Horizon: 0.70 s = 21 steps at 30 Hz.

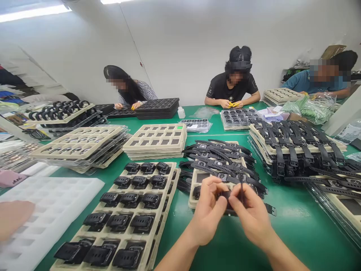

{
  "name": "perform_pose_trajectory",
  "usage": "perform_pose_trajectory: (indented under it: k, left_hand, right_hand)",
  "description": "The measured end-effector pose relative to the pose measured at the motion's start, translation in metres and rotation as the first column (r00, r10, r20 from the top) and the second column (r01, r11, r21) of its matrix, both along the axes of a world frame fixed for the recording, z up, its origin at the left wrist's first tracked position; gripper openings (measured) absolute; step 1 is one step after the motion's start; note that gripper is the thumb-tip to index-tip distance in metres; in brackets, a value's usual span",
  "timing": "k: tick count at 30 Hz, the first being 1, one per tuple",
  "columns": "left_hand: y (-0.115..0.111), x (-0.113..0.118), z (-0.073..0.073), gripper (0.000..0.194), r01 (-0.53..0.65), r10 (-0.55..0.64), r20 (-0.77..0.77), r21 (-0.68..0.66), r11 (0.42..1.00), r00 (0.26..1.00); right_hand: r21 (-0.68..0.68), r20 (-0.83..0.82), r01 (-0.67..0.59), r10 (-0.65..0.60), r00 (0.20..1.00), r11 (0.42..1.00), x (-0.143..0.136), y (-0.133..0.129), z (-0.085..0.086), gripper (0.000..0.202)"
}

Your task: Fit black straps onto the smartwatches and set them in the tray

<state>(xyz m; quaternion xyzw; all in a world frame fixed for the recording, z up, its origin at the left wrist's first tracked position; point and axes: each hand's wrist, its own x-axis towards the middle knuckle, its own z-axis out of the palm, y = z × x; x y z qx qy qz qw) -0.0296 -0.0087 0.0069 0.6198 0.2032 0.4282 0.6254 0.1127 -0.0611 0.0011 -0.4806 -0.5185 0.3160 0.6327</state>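
Green table (290, 233), beige trays (155, 135)

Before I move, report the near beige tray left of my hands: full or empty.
Full: every visible pocket in that tray holds a watch.

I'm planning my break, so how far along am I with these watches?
Looks done: the looped watches filling five rows of the front-left tray. In hand: a dark band, held by your left hand and right hand. Likely left: the open-strapped watches beyond your hands and on the right stack.
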Motion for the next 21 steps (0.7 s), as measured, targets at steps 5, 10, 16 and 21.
perform_pose_trajectory:
  k: [5,10,16,21]
  left_hand:
    - [0.006,0.001,0.008,0.033,-0.062,0.094,-0.215,0.150,0.987,0.972]
    - [0.000,0.009,0.009,0.032,-0.085,0.069,-0.192,-0.075,0.994,0.979]
    - [0.000,0.011,0.011,0.035,-0.047,0.030,-0.082,-0.212,0.976,0.996]
    - [0.003,0.012,0.011,0.032,-0.077,0.063,-0.070,-0.223,0.972,0.996]
  right_hand:
    - [0.015,-0.389,0.022,-0.014,0.921,1.000,0.006,0.005,-0.005,0.023]
    - [-0.024,-0.314,0.023,-0.030,0.949,0.999,0.007,0.003,-0.005,0.020]
    - [-0.051,-0.035,0.042,-0.043,0.998,0.998,0.012,0.002,-0.011,0.027]
    - [0.058,0.083,0.043,-0.048,0.995,0.997,0.014,0.004,-0.011,0.029]
